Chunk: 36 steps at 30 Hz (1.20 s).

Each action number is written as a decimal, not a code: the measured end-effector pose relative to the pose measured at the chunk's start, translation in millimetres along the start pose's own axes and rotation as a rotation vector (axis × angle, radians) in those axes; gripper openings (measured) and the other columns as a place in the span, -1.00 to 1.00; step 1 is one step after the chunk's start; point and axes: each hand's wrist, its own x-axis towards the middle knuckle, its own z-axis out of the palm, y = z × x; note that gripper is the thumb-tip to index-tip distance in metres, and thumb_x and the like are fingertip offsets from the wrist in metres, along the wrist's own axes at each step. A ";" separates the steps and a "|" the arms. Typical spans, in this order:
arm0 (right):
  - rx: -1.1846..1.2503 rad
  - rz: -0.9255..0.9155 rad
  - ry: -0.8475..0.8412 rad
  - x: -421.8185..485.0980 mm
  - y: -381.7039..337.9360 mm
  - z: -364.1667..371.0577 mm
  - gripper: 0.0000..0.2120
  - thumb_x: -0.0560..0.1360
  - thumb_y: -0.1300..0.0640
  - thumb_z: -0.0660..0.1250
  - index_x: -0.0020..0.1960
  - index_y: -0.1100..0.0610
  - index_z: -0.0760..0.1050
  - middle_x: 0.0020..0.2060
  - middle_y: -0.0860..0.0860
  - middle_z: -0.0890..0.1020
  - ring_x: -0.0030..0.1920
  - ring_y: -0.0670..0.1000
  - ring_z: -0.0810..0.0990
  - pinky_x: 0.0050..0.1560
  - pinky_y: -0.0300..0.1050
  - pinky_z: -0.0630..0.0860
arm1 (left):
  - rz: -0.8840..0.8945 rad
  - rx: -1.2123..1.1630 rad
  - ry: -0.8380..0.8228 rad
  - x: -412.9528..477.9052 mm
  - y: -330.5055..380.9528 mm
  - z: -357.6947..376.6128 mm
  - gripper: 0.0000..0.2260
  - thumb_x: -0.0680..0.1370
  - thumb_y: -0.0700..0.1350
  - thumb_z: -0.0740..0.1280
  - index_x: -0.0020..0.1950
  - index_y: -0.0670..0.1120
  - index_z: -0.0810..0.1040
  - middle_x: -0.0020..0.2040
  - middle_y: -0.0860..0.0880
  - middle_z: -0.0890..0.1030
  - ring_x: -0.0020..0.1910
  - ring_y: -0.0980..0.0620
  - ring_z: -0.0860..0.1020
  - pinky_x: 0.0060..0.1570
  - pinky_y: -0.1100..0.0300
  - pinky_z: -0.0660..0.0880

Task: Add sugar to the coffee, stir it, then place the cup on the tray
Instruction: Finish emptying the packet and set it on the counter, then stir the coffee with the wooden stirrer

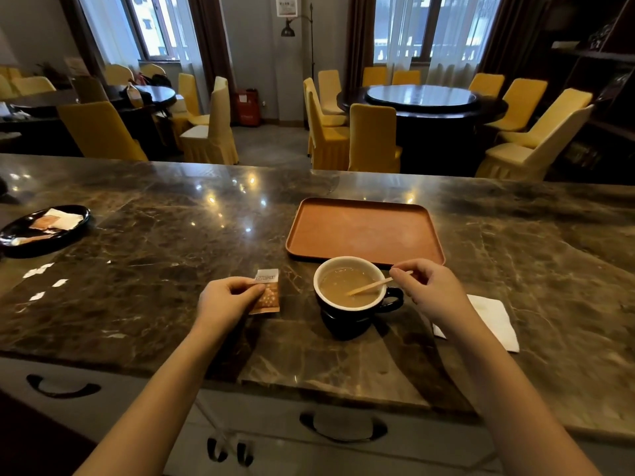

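A dark cup (347, 316) with a white inside holds milky coffee and stands on the marble counter, just in front of the brown tray (364, 231). My right hand (429, 293) pinches the top of a wooden stir stick (369, 286) whose lower end rests in the coffee. My left hand (226, 300) holds a brown and white sugar packet (268, 292) flat against the counter, left of the cup. The tray has nothing on it.
A white napkin (494, 317) lies right of the cup, partly under my right wrist. A black plate (13, 235) with more packets sits at the far left. Small paper scraps (41, 269) lie near it. Drawer handles (343, 427) run below the counter edge.
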 end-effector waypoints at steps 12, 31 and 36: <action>0.227 -0.045 -0.069 -23.4 -23.7 16.2 -0.80 0.53 0.10 0.19 -0.17 0.02 0.57 -0.31 0.01 0.61 -0.33 -0.08 0.53 -0.30 -0.33 0.50 | 0.158 0.471 0.023 33.5 -18.1 -4.8 -0.72 0.40 -0.04 0.44 0.07 -0.09 0.61 0.02 -0.10 0.66 0.09 -0.11 0.52 0.15 -0.09 0.44; 0.168 -0.105 -0.003 -25.1 -14.2 24.5 -0.81 0.54 0.10 0.18 -0.13 0.07 0.56 -0.32 0.00 0.63 -0.34 -0.14 0.56 -0.34 -0.40 0.50 | 0.507 0.790 -0.344 -16.0 -12.0 59.1 -0.53 0.61 0.04 -0.01 0.48 -0.04 -0.04 0.54 -0.03 -0.04 0.51 0.05 -0.12 0.42 0.16 -0.19; 0.038 -0.147 -0.014 -25.3 -18.6 1.0 -0.80 0.54 0.15 0.18 -0.19 0.09 0.55 -0.37 0.03 0.60 -0.35 -0.09 0.56 -0.35 -0.30 0.50 | 0.528 0.878 -0.359 -14.8 -16.6 57.5 -0.52 0.60 0.08 -0.08 0.48 -0.02 -0.11 0.54 0.00 -0.10 0.50 0.08 -0.17 0.41 0.16 -0.24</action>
